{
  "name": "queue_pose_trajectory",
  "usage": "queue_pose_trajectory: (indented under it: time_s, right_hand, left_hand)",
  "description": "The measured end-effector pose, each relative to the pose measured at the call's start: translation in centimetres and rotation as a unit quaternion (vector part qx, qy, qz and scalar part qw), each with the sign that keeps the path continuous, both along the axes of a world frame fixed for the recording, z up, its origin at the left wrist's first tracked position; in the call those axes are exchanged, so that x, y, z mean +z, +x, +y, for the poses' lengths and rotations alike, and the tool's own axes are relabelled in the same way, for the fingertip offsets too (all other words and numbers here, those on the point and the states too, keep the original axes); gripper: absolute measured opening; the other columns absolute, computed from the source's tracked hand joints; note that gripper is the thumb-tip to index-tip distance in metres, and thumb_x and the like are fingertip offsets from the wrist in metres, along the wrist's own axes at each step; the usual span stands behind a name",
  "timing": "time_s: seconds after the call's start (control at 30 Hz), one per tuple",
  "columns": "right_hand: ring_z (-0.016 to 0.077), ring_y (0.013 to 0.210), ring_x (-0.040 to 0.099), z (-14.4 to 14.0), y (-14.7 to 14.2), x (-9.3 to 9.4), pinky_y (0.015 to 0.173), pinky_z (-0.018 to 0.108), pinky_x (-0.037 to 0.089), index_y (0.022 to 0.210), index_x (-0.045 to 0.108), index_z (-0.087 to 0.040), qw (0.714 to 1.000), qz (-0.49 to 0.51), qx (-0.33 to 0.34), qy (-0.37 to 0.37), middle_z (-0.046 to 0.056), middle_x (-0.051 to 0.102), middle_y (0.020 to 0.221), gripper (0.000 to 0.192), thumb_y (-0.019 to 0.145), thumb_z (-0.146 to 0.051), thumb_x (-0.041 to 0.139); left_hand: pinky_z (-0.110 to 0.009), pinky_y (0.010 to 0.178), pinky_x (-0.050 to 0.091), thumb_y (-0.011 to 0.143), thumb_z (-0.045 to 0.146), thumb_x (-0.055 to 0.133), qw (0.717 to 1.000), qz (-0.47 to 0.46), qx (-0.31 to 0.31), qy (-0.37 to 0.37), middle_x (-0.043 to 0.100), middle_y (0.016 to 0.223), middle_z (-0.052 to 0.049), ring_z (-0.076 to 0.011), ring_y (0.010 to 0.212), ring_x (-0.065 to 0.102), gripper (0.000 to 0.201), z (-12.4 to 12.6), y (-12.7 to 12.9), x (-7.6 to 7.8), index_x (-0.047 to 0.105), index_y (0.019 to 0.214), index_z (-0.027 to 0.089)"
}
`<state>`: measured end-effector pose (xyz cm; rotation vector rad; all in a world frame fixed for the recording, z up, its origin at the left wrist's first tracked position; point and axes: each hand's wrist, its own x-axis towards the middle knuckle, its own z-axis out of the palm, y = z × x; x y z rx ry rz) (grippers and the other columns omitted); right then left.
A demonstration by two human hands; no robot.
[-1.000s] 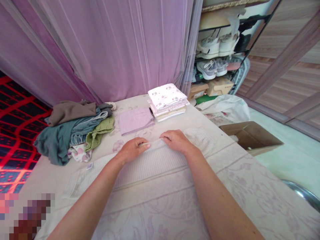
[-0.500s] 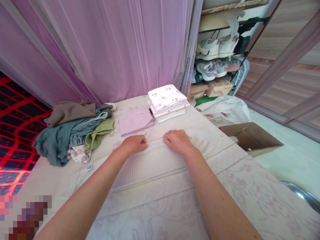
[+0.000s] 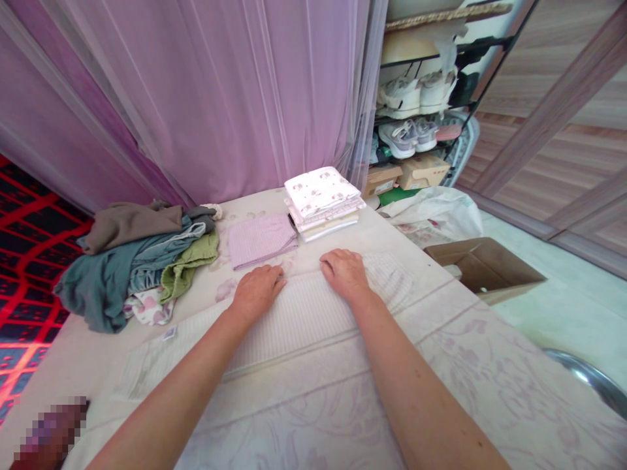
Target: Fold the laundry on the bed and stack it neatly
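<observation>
Both hands, left hand (image 3: 255, 289) and right hand (image 3: 344, 272), are pressing flat with released fingers on the pale ribbed cloth (image 3: 298, 316) at frame centre.

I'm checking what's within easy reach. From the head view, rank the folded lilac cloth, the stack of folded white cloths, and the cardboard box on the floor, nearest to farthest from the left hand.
1. Folded lilac cloth: just beyond the left hand, slightly ahead.
2. Stack of folded white cloths: farther back, to the right.
3. Cardboard box: far right, off the bed, on the floor.
</observation>
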<state>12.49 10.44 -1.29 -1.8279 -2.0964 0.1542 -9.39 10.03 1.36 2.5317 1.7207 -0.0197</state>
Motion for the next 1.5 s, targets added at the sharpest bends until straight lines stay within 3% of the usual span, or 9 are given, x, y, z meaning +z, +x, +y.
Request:
queue_pose_trajectory:
  time_s: [0.17,0.3,0.43,0.57,0.77,1.0,1.1,1.3,1.5]
  right_hand:
    - [0.021,0.108,0.053,0.2,0.1,-1.0,0.091,0.035,0.031,0.11,0.066,-0.025,1.0,0.022,-0.001,0.01,0.005,0.066,0.113,0.027,0.09,-0.028,0.048]
    - [0.0216,0.107,0.055,0.2,0.2,-1.2,0.092,0.036,0.032,0.11,0.066,-0.023,0.999,0.032,0.003,0.03,0.005,0.068,0.112,0.027,0.09,-0.027,0.048]
    - [0.0206,0.108,0.055,0.1,0.3,-0.7,0.097,0.036,0.031,0.11,0.066,-0.022,0.994,0.061,0.012,0.091,0.006,0.067,0.115,0.03,0.093,-0.027,0.042]
    - [0.0192,0.118,0.05,-0.1,-0.3,-0.1,0.105,0.036,0.027,0.121,0.061,-0.02,0.992,0.057,0.046,0.103,0.008,0.061,0.128,0.038,0.096,-0.03,0.034]
    - [0.027,0.14,0.025,-0.4,-1.7,-1.1,0.111,0.055,0.012,0.139,0.044,-0.023,0.997,-0.044,0.035,-0.055,0.01,0.035,0.151,0.053,0.096,-0.048,0.028]
    - [0.0239,0.139,0.029,-0.8,-2.1,-0.3,0.112,0.052,0.014,0.14,0.042,-0.025,0.997,-0.063,0.031,-0.043,0.008,0.038,0.15,0.051,0.097,-0.045,0.025]
    - [0.022,0.138,0.03,-1.9,-0.8,0.4,0.113,0.049,0.013,0.141,0.041,-0.023,0.997,-0.072,0.038,-0.016,0.008,0.04,0.149,0.05,0.097,-0.041,0.027]
    - [0.026,0.14,0.026,-4.1,3.9,-0.9,0.111,0.057,0.006,0.142,0.04,-0.02,0.988,-0.122,-0.077,-0.058,0.011,0.036,0.15,0.052,0.097,-0.043,0.029]
    - [0.024,0.14,0.025,-4.3,4.6,-1.6,0.112,0.056,0.006,0.142,0.039,-0.019,0.988,-0.117,-0.084,-0.056,0.009,0.035,0.151,0.053,0.096,-0.043,0.027]
  left_hand:
    - [-0.04,0.103,0.038,0.097,0.03,0.034,0.986,-0.068,-0.061,0.138,0.059,0.127,-0.01,-0.0235,0.12,0.05,0.037,-2.6,0.2,-1.8,0.058,0.122,0.018]
    - [-0.044,0.115,0.022,0.097,0.044,0.032,0.981,-0.055,-0.156,0.105,0.041,0.148,-0.009,-0.0246,0.14,0.029,0.052,-4.0,0.8,-3.4,0.041,0.141,0.018]
    - [-0.048,0.116,0.016,0.094,0.057,0.028,0.988,-0.021,-0.14,0.068,0.029,0.154,-0.011,-0.0275,0.143,0.022,0.067,-4.3,1.1,-4.4,0.028,0.147,0.016]
    - [-0.048,0.116,0.015,0.094,0.057,0.027,0.988,-0.011,-0.14,0.066,0.031,0.154,-0.01,-0.0261,0.142,0.023,0.066,-4.1,1.2,-4.4,0.028,0.147,0.017]
    - [-0.047,0.116,0.015,0.094,0.056,0.028,0.987,-0.013,-0.135,0.081,0.035,0.151,-0.01,-0.0253,0.141,0.027,0.066,-4.0,1.2,-4.8,0.028,0.147,0.018]
    - [-0.047,0.116,0.014,0.094,0.055,0.031,0.987,-0.039,-0.132,0.083,0.038,0.15,-0.01,-0.0248,0.139,0.031,0.064,-3.8,1.1,-5.1,0.031,0.147,0.02]
    - [-0.046,0.116,0.014,0.093,0.055,0.032,0.989,-0.048,-0.129,0.061,0.038,0.15,-0.01,-0.0246,0.139,0.031,0.063,-3.8,1.2,-4.8,0.032,0.146,0.02]
    - [-0.047,0.116,0.013,0.093,0.054,0.034,0.992,-0.044,-0.12,0.017,0.032,0.153,-0.008,-0.0251,0.141,0.026,0.062,-3.9,1.4,-3.9,0.032,0.146,0.022]
    - [-0.047,0.116,0.012,0.092,0.053,0.036,0.993,-0.048,-0.104,-0.008,0.031,0.154,-0.008,-0.0249,0.142,0.025,0.062,-4.0,1.5,-3.3,0.032,0.146,0.022]
